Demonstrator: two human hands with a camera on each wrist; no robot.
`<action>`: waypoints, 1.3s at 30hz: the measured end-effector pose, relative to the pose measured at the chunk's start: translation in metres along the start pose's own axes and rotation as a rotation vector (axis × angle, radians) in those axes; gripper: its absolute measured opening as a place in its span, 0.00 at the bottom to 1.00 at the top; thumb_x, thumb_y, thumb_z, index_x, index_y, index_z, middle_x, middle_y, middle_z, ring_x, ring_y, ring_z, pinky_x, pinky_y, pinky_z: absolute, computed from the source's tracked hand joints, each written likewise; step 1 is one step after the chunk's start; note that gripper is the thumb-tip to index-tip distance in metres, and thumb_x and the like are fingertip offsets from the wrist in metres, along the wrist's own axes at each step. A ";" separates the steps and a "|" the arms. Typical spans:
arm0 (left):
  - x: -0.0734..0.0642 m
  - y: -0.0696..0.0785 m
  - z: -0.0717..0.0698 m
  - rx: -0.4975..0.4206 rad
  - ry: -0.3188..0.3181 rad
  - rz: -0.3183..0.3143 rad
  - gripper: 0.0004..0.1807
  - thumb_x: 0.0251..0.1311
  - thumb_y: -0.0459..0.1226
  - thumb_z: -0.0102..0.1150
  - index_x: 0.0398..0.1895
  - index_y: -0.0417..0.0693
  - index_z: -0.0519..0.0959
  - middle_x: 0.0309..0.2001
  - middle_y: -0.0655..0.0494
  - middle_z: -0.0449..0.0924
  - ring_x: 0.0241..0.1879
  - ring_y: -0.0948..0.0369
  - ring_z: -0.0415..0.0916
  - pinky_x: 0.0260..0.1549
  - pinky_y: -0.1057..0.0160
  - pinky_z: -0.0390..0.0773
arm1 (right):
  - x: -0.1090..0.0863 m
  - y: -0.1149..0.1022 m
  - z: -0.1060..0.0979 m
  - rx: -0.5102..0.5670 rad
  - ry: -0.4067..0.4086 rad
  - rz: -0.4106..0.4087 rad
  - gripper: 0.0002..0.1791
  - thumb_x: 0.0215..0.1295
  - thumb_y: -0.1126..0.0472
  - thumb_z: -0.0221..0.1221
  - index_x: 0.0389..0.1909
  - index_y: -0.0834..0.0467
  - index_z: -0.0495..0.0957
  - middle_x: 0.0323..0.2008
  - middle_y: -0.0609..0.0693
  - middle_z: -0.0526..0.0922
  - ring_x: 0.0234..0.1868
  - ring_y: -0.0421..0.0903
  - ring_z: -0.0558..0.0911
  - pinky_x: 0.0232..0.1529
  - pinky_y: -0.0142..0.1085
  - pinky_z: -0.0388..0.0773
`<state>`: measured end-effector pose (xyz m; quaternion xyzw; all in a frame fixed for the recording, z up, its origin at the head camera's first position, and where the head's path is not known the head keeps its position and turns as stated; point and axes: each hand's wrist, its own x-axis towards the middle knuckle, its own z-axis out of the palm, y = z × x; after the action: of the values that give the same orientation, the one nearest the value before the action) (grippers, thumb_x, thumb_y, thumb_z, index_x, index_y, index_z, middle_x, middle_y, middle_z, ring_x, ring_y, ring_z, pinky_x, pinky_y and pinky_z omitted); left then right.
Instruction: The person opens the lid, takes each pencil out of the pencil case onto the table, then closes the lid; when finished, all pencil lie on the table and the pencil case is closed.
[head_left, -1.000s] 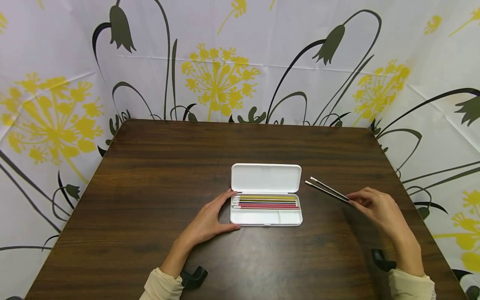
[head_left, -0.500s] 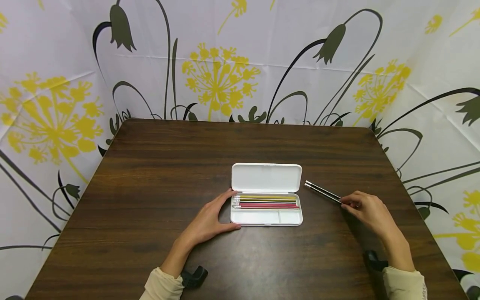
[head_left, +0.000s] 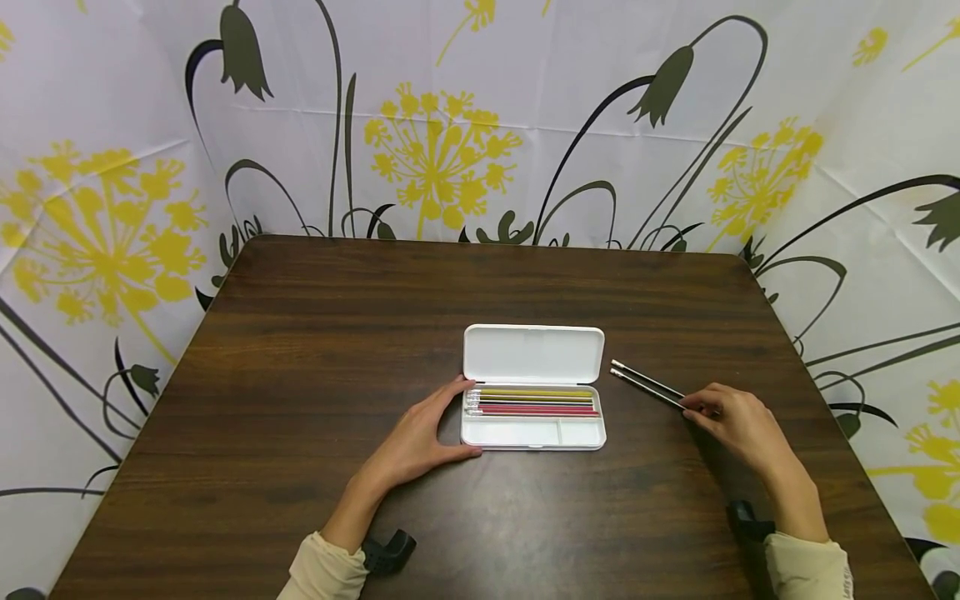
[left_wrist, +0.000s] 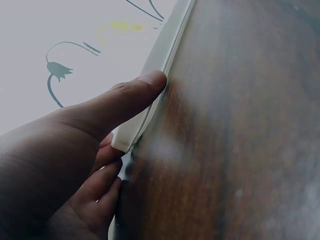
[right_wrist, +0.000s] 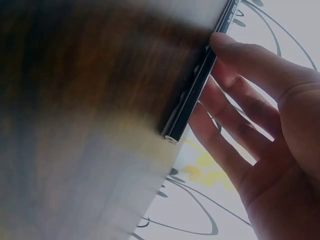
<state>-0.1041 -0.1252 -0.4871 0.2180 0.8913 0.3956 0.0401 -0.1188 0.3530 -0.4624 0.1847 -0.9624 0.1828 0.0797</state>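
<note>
A white pencil case (head_left: 581, 433) lies with its lid raised on the table. Yellow, black and red pencils (head_left: 536, 405) lie side by side in its rear compartment; the front compartments hold nothing visible. My left hand (head_left: 411, 443) grips the case's left end, thumb along the front edge and fingers at the back corner. To the right of the case, my right hand (head_left: 741, 423) pinches two black pencils (head_left: 647, 387) near their unsharpened ends. Their pale eraser ends point left toward the case. In the right wrist view, the thumb presses on the black pencils (right_wrist: 195, 92).
The dark wooden table (head_left: 315, 333) extends around the case on all sides. Behind it hangs a white curtain (head_left: 570, 75) with yellow and grey flowers. Each wrist bears a black strap mount, such as the left mount (head_left: 388, 553).
My right hand has shifted left with the two pencils, bringing them nearer the case. The pencils lie closer together than a second ago. My left hand and the case have stayed put.
</note>
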 end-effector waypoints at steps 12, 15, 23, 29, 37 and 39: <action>0.001 0.000 0.001 0.003 -0.007 0.000 0.51 0.46 0.54 0.76 0.73 0.53 0.61 0.73 0.52 0.58 0.70 0.56 0.57 0.63 0.49 0.63 | 0.000 -0.003 -0.005 0.008 0.008 -0.017 0.09 0.55 0.64 0.71 0.37 0.52 0.87 0.34 0.42 0.83 0.32 0.42 0.81 0.29 0.42 0.76; 0.001 0.000 0.001 0.003 -0.010 -0.003 0.51 0.46 0.54 0.76 0.73 0.52 0.61 0.74 0.52 0.57 0.70 0.56 0.57 0.63 0.48 0.63 | 0.001 -0.006 -0.010 0.006 0.023 -0.026 0.10 0.55 0.64 0.71 0.38 0.52 0.87 0.34 0.41 0.82 0.31 0.41 0.81 0.30 0.43 0.76; 0.001 0.000 0.000 -0.001 0.000 0.006 0.51 0.46 0.53 0.76 0.73 0.51 0.62 0.73 0.51 0.58 0.70 0.55 0.58 0.63 0.48 0.63 | 0.019 -0.028 -0.011 0.027 0.040 -0.081 0.11 0.55 0.66 0.71 0.39 0.53 0.86 0.34 0.43 0.83 0.30 0.40 0.80 0.30 0.41 0.76; 0.000 -0.001 0.000 0.011 -0.003 0.005 0.51 0.46 0.54 0.76 0.73 0.52 0.62 0.73 0.52 0.58 0.70 0.56 0.58 0.63 0.49 0.64 | 0.044 -0.067 0.008 0.032 0.030 -0.193 0.11 0.53 0.64 0.72 0.38 0.54 0.86 0.33 0.44 0.81 0.31 0.42 0.80 0.31 0.42 0.76; 0.000 -0.002 0.000 0.010 -0.005 0.008 0.51 0.46 0.54 0.76 0.73 0.52 0.62 0.73 0.52 0.58 0.70 0.56 0.58 0.63 0.49 0.64 | 0.073 -0.124 0.035 0.083 -0.058 -0.305 0.10 0.53 0.62 0.73 0.37 0.53 0.87 0.34 0.43 0.82 0.33 0.41 0.80 0.32 0.38 0.76; 0.000 -0.002 0.000 0.009 -0.003 0.009 0.51 0.46 0.54 0.76 0.73 0.52 0.62 0.73 0.52 0.59 0.70 0.56 0.58 0.63 0.49 0.64 | 0.078 -0.133 0.038 0.088 -0.069 -0.334 0.09 0.55 0.61 0.72 0.37 0.52 0.87 0.34 0.42 0.82 0.33 0.41 0.80 0.33 0.38 0.76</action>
<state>-0.1048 -0.1258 -0.4885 0.2226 0.8920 0.3915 0.0389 -0.1429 0.1975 -0.4373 0.3513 -0.9116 0.2026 0.0677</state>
